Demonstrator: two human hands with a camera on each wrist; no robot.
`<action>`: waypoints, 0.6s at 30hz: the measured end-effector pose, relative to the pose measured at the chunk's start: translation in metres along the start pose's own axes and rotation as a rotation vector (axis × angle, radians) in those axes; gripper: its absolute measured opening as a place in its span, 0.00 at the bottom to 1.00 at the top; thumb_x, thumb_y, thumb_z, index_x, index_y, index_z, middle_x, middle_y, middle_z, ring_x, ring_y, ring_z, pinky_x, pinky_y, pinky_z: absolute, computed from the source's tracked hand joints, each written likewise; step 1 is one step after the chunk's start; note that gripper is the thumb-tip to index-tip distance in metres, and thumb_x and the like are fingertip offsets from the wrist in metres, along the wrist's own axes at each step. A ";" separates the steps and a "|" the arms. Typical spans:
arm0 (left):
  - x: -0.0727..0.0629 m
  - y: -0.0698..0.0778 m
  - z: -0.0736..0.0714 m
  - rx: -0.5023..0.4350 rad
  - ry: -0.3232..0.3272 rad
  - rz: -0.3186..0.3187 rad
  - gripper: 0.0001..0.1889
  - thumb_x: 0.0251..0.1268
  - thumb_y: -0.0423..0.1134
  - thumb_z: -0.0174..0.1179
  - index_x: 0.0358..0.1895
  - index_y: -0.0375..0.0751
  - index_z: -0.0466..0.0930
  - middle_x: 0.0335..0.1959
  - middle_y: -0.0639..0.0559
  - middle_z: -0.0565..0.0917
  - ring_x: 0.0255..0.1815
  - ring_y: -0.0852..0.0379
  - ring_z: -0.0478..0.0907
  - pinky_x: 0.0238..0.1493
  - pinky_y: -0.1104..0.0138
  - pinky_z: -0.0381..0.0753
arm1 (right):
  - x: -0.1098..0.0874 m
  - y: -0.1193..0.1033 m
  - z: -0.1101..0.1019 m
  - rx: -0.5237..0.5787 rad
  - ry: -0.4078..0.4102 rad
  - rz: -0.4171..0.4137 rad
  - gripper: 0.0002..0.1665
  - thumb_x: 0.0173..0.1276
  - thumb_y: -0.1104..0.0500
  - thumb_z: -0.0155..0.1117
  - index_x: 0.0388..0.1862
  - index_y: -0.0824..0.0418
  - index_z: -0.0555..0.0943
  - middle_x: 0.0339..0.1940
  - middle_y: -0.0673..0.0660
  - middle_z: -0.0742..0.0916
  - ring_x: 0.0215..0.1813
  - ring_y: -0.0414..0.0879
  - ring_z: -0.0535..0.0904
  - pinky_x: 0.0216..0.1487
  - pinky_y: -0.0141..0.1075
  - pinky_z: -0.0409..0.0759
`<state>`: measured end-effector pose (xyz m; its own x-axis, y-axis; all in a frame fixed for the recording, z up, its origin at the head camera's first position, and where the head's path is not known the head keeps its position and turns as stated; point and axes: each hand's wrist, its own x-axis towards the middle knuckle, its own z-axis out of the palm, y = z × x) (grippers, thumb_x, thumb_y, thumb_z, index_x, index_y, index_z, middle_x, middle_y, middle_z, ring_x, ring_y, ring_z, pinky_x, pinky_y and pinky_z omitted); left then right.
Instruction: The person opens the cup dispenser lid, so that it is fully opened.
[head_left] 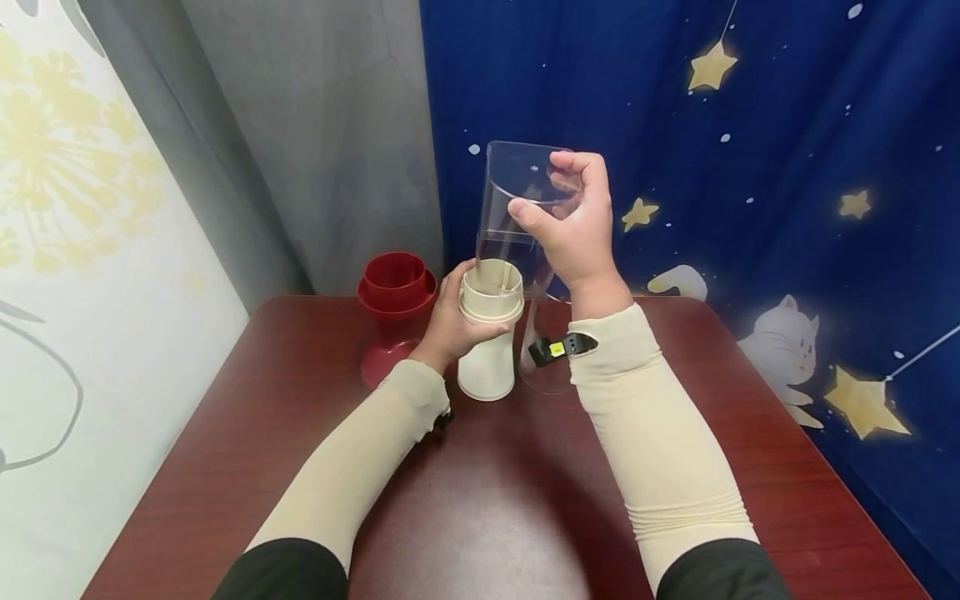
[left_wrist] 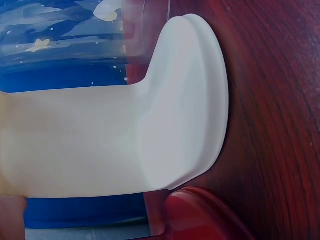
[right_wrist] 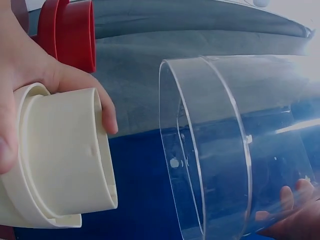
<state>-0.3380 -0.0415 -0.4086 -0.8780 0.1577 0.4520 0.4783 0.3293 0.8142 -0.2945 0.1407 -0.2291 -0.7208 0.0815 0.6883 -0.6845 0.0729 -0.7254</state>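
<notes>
I have the left hand [head_left: 453,321] wrapped round the upper part of the cream base [head_left: 487,367], thumb on the near side and fingers at the far side, with the base upright, its ring-shaped collar facing up and its flared foot down at the desk [head_left: 480,500]; whether that foot bears on the wood or hangs just over it, I cannot tell. With the right hand [head_left: 581,225] I am gripping the clear cylinder [head_left: 510,217] near its top, between thumb and fingers, some of the fingers showing through the transparent wall. The two hands are apart, the right one higher. My right wrist view shows the cylinder's lower rim facing the cream collar with a gap between them, so the two pieces are not touching. That same view gives me one left finger reaching across to the collar's rim. Just left of the cream base, the red base [head_left: 386,329] stands on the desk, of a similar collared shape. To the right of the cream one, a second clear piece [head_left: 536,367] stands on the wood, its outline faint from here. A black wristband [head_left: 551,349] with a yellow mark sits at the right sleeve [head_left: 652,433]. Behind the desk I see a grey curtain [head_left: 322,150] and a blue curtain [head_left: 787,150] printed with stars and a white cat.
</notes>
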 end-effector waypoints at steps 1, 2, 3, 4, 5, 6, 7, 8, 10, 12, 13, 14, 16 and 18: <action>0.000 0.000 0.000 0.001 0.004 0.005 0.60 0.42 0.45 0.87 0.80 0.62 0.57 0.73 0.43 0.68 0.71 0.45 0.71 0.69 0.50 0.80 | -0.001 -0.001 -0.001 -0.001 0.003 -0.004 0.42 0.46 0.50 0.79 0.60 0.59 0.73 0.65 0.55 0.78 0.66 0.50 0.75 0.65 0.46 0.83; 0.000 0.000 0.000 0.004 0.008 0.010 0.60 0.41 0.45 0.88 0.80 0.61 0.58 0.73 0.42 0.69 0.71 0.45 0.71 0.70 0.50 0.79 | -0.002 -0.002 -0.002 0.005 0.005 -0.009 0.42 0.46 0.50 0.79 0.60 0.59 0.73 0.65 0.56 0.78 0.66 0.51 0.75 0.65 0.46 0.83; 0.000 0.000 0.000 0.006 0.012 0.014 0.60 0.41 0.45 0.88 0.80 0.61 0.58 0.73 0.42 0.69 0.71 0.45 0.71 0.70 0.50 0.79 | -0.003 -0.002 -0.003 0.010 0.005 -0.016 0.43 0.46 0.50 0.79 0.61 0.60 0.73 0.65 0.56 0.78 0.66 0.51 0.75 0.65 0.47 0.83; 0.000 -0.001 0.001 0.007 0.014 0.018 0.60 0.41 0.45 0.88 0.80 0.60 0.58 0.73 0.42 0.69 0.71 0.45 0.72 0.70 0.50 0.79 | -0.003 -0.003 -0.003 0.018 0.004 -0.024 0.43 0.46 0.51 0.79 0.60 0.60 0.73 0.65 0.55 0.78 0.66 0.51 0.75 0.65 0.47 0.83; 0.000 -0.001 0.001 0.009 0.017 0.021 0.60 0.40 0.45 0.88 0.80 0.60 0.58 0.73 0.42 0.69 0.71 0.45 0.72 0.70 0.50 0.79 | -0.004 -0.003 -0.004 0.023 0.005 -0.031 0.43 0.45 0.50 0.79 0.60 0.60 0.73 0.64 0.55 0.78 0.66 0.52 0.75 0.64 0.47 0.83; 0.000 -0.001 0.001 0.010 0.019 0.024 0.60 0.40 0.45 0.88 0.80 0.60 0.58 0.73 0.42 0.69 0.70 0.45 0.72 0.70 0.50 0.79 | -0.005 -0.003 -0.005 0.033 0.004 -0.038 0.43 0.45 0.50 0.80 0.60 0.60 0.73 0.64 0.55 0.78 0.65 0.52 0.75 0.64 0.47 0.83; 0.000 -0.001 0.001 0.013 0.021 0.026 0.60 0.40 0.45 0.88 0.80 0.60 0.58 0.73 0.42 0.69 0.70 0.45 0.72 0.70 0.50 0.79 | -0.005 -0.004 -0.006 0.037 0.004 -0.042 0.43 0.45 0.49 0.80 0.60 0.60 0.74 0.64 0.55 0.78 0.65 0.52 0.75 0.63 0.47 0.83; 0.000 -0.002 0.001 0.014 0.022 0.028 0.61 0.40 0.45 0.88 0.80 0.60 0.58 0.73 0.42 0.69 0.70 0.45 0.72 0.70 0.50 0.79 | -0.006 -0.004 -0.006 0.039 0.003 -0.044 0.43 0.45 0.48 0.80 0.59 0.60 0.74 0.63 0.54 0.78 0.64 0.52 0.75 0.63 0.46 0.83; 0.001 -0.002 0.002 0.016 0.021 0.029 0.60 0.40 0.45 0.88 0.80 0.60 0.58 0.72 0.42 0.69 0.70 0.45 0.72 0.70 0.50 0.79 | -0.007 -0.005 -0.008 0.043 0.001 -0.041 0.44 0.44 0.46 0.82 0.59 0.59 0.74 0.63 0.54 0.78 0.65 0.52 0.75 0.62 0.46 0.82; 0.001 -0.002 0.002 0.017 0.021 0.029 0.61 0.39 0.45 0.88 0.79 0.60 0.58 0.72 0.42 0.69 0.69 0.45 0.72 0.70 0.50 0.79 | -0.009 -0.007 -0.010 0.045 -0.005 -0.034 0.45 0.44 0.44 0.83 0.59 0.59 0.74 0.63 0.54 0.78 0.65 0.52 0.74 0.62 0.45 0.82; 0.001 -0.002 0.002 0.017 0.020 0.028 0.61 0.39 0.45 0.88 0.79 0.60 0.58 0.72 0.42 0.69 0.70 0.45 0.72 0.70 0.50 0.79 | -0.010 -0.008 -0.011 0.040 -0.008 -0.031 0.46 0.44 0.43 0.83 0.59 0.58 0.74 0.63 0.54 0.78 0.65 0.52 0.74 0.62 0.45 0.81; 0.001 -0.002 0.002 0.019 0.019 0.026 0.61 0.39 0.45 0.88 0.79 0.60 0.58 0.72 0.42 0.69 0.70 0.45 0.72 0.70 0.50 0.79 | -0.011 -0.009 -0.012 0.043 -0.013 -0.031 0.47 0.44 0.42 0.83 0.59 0.59 0.74 0.63 0.54 0.78 0.65 0.52 0.74 0.61 0.45 0.82; 0.001 -0.002 0.002 0.021 0.017 0.020 0.61 0.39 0.45 0.88 0.79 0.61 0.58 0.73 0.42 0.68 0.70 0.45 0.72 0.70 0.50 0.79 | -0.013 -0.010 -0.013 0.044 -0.018 -0.030 0.47 0.44 0.41 0.83 0.60 0.58 0.74 0.64 0.54 0.78 0.66 0.52 0.74 0.61 0.44 0.82; 0.001 -0.002 0.002 0.020 0.017 0.013 0.61 0.39 0.45 0.88 0.79 0.61 0.58 0.73 0.42 0.68 0.70 0.45 0.71 0.69 0.50 0.80 | -0.016 -0.012 -0.015 0.047 -0.026 -0.033 0.49 0.44 0.39 0.84 0.60 0.58 0.74 0.64 0.54 0.78 0.66 0.52 0.73 0.60 0.43 0.82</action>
<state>-0.3400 -0.0404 -0.4106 -0.8714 0.1459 0.4684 0.4886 0.3455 0.8012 -0.2733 0.1534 -0.2316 -0.7000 0.0537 0.7121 -0.7118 0.0280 -0.7018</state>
